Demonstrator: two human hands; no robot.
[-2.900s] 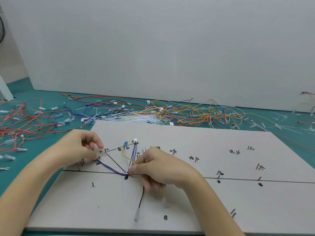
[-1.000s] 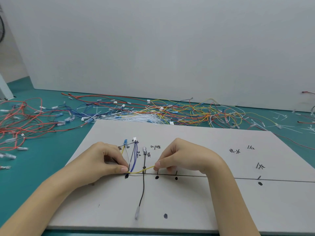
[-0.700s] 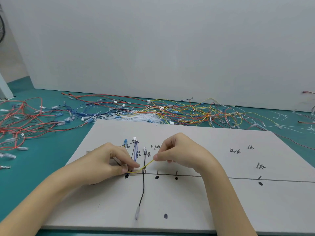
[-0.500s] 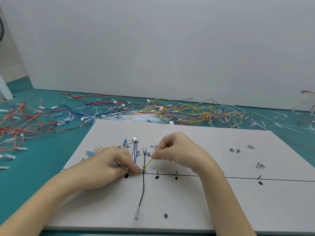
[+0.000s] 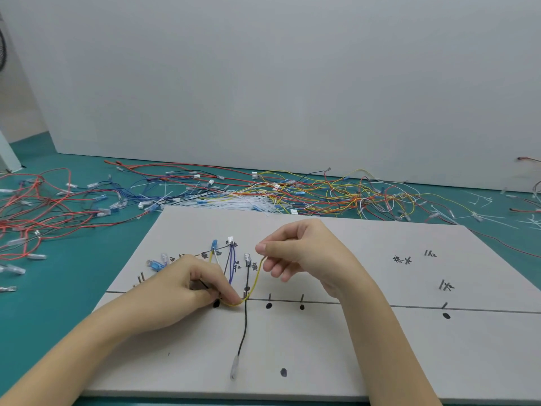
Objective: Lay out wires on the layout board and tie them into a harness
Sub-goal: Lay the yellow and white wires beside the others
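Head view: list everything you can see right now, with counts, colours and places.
layout board: one, pale grey, centre of table.
yellow wire: one, curving up from the board's drawn line.
black wire: one, crossing the line.
loose wires: many, red, yellow, blue, behind the board.
table: one, teal.
wall: white, behind.
left hand: pins wires at the line.
right hand: pinches the yellow wire.
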